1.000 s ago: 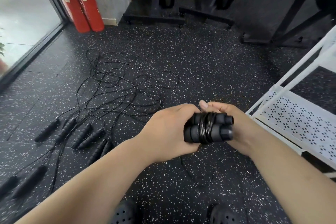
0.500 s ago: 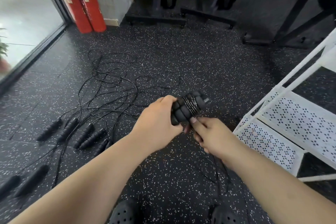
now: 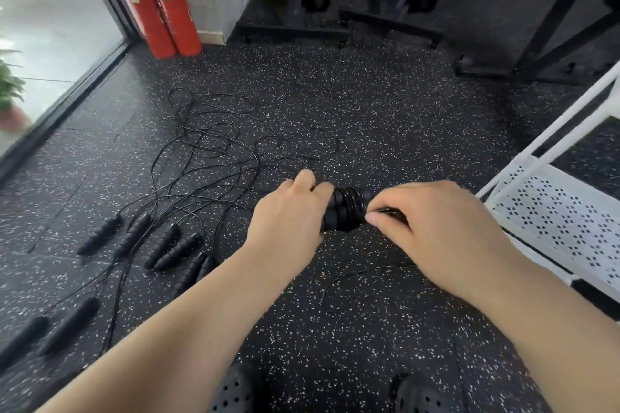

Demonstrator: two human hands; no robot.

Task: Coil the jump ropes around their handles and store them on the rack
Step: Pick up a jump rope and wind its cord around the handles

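Two black jump-rope handles [image 3: 345, 213] lie side by side in front of me, with thin black rope wound round their middle. My left hand [image 3: 288, 214] grips their left end. My right hand [image 3: 432, 228] pinches the rope beside the coil at the right end of the handles. A loose length of that rope [image 3: 352, 278] trails on the floor below my hands. The white perforated rack [image 3: 553, 211] stands to the right. Several more jump ropes [image 3: 161, 245] lie tangled on the floor at the left.
Two red fire extinguishers [image 3: 157, 0] stand at the back left by a glass door. Black equipment stands [image 3: 335, 23] line the back wall. The floor is black speckled rubber. My dark shoes [image 3: 235, 392] show at the bottom.
My right hand has come up from below the handles to their right end, carrying the rope round the coil. The bundle has turned level. The left hand keeps its grip.
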